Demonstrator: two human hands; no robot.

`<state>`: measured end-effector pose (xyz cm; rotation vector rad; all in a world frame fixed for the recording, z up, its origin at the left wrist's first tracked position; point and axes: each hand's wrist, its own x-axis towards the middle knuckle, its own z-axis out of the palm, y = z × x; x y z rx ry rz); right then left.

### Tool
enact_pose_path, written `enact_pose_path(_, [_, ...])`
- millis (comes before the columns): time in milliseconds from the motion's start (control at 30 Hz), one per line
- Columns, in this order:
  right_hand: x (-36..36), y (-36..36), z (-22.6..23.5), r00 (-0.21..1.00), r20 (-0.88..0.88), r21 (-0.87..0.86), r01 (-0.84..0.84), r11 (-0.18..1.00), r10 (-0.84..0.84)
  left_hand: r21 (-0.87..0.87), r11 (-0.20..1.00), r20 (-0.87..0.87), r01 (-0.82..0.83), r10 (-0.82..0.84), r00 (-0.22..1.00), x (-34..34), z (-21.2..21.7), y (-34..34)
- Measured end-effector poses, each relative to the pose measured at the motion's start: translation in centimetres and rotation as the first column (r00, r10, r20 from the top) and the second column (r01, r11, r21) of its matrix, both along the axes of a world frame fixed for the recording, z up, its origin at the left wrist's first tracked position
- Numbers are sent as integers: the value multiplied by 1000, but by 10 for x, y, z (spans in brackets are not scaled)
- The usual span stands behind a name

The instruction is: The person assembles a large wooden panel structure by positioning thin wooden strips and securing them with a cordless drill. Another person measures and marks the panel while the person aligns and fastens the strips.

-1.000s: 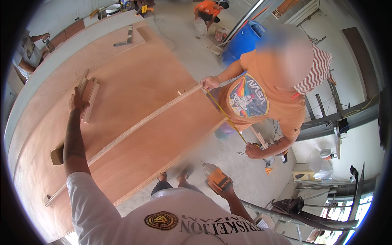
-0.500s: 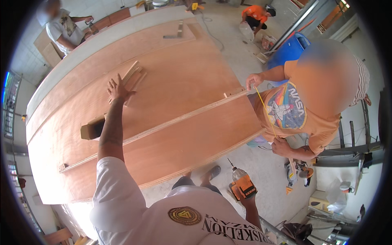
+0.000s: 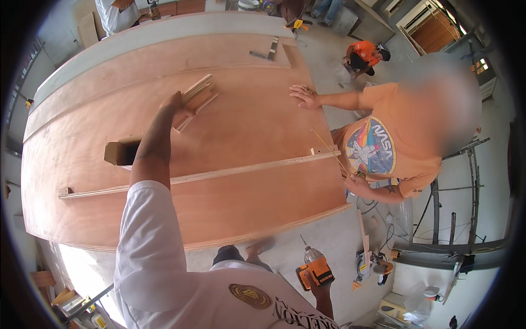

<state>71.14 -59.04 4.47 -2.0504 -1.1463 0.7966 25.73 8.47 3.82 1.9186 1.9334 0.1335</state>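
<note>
My left hand [image 3: 176, 104] reaches across the large plywood panel [image 3: 246, 115], its fingers closed round a few short wooden strips [image 3: 198, 90] lying there. One thinner strip [image 3: 197, 112] lies at an angle beside my thumb. In my right hand [image 3: 323, 290], low in front of the panel's near edge, is an orange and black cordless drill [image 3: 315, 268] with its bit pointing up and away. An open cardboard box [image 3: 121, 153] sits just left of my left forearm. Nearer me, a long wooden batten [image 3: 230, 171] runs across the panel, with a small block [image 3: 66, 191] at its left end.
At the panel's right edge a co-worker in an orange shirt [image 3: 378, 137] rests one hand [image 3: 305, 97] on the panel and holds a yellow tape measure [image 3: 329, 145] in the other. A metal square [image 3: 267, 50] lies at the far side. A miter saw [image 3: 372, 266] stands on the floor.
My left hand has gone from spread over the strips to closed round them. The co-worker's upper hand has left the tape and lies on the panel. The whole view has shifted.
</note>
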Motion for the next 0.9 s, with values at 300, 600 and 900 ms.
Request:
enact_pose_path(300, [-7, -16, 34, 999, -44, 0, 1, 1000, -1, 169, 978, -103, -125, 144, 984, 59, 38, -115])
enact_pose_path(600, [18, -10, -40, 896, -444, 148, 82, 986, -8, 135, 969, -96, -207, 221, 971, 22, -9, -96])
enact_pose_path(900, [11, -50, -12, 978, -206, 40, 53, 998, -44, 251, 950, -114, -187, 221, 969, 75, 8, -130])
